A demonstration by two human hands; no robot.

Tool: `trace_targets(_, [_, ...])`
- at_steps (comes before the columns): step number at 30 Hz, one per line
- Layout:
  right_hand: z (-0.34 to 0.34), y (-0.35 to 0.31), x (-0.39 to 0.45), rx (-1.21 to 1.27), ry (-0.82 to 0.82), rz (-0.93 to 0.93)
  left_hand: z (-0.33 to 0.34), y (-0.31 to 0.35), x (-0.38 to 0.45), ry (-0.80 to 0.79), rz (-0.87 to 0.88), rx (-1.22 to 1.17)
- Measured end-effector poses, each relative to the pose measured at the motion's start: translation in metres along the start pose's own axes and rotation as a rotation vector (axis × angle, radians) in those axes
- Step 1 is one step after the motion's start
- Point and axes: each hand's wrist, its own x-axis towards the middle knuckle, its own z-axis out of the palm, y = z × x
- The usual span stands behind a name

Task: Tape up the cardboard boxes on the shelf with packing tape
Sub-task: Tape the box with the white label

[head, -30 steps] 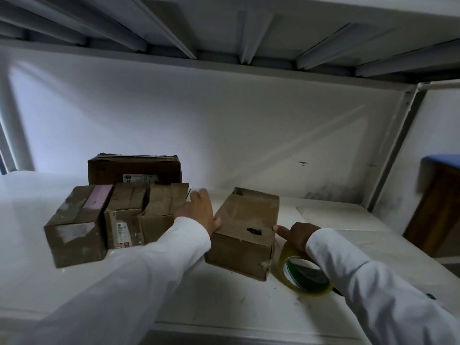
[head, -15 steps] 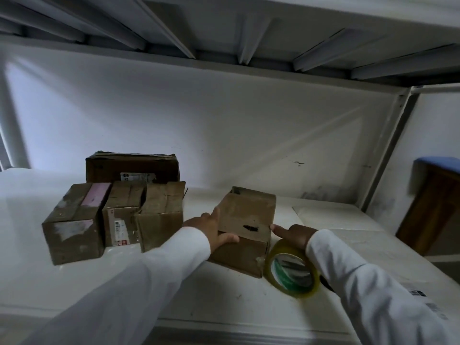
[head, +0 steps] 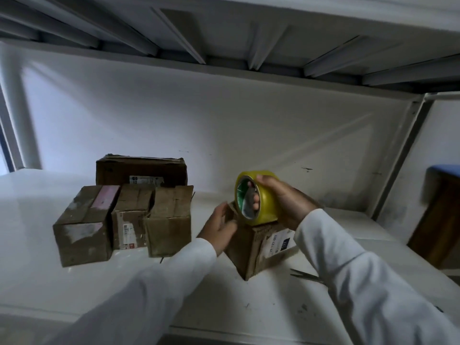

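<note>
On the left part of the white shelf (head: pixel 37 282), set back from its front edge, three small cardboard boxes stand in a row with sides touching: the left box (head: pixel 83 225) carries a pink strip along its top, the middle box (head: pixel 130 217) has a printed label on its front face, and the right box (head: pixel 170 220) has its top flaps slightly raised. Behind them, nearer the back wall, a larger dark box (head: pixel 142 170) lies lengthwise with a white label on its front. Toward the middle of the shelf, a white-sleeved left hand (head: pixel 219 226) grips the left side of the near box (head: pixel 251 250), thumb on the near face, the other fingers hidden behind the cardboard. This box stands well apart from the row, one corner turned toward the front edge, a white label on its right face. Directly above it, just over its top, the right hand (head: pixel 286 201) holds the yellow tape roll (head: pixel 258 197), fingers curled through the core and thumb over the outer rim; the roll stands on edge with its green-printed core facing left. To the right of the box, near the right sleeve, dark scissors (head: pixel 307 276) lie flat on the shelf, partly hidden.
</note>
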Motion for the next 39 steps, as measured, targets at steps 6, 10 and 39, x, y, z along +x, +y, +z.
trace_targets(6, [0.0, 0.002, 0.005, 0.004, 0.058, 0.025, 0.031, 0.008, 0.002, 0.008, -0.037, 0.421])
trace_targets(10, [0.001, 0.002, -0.004, 0.016, 0.118, 0.076, 0.047, 0.007, 0.012, 0.106, 0.03, 0.579])
trace_targets(39, [-0.039, 0.02, -0.044, -0.248, -0.052, 0.08, 0.019, 0.002, 0.049, 0.075, -0.428, -0.045])
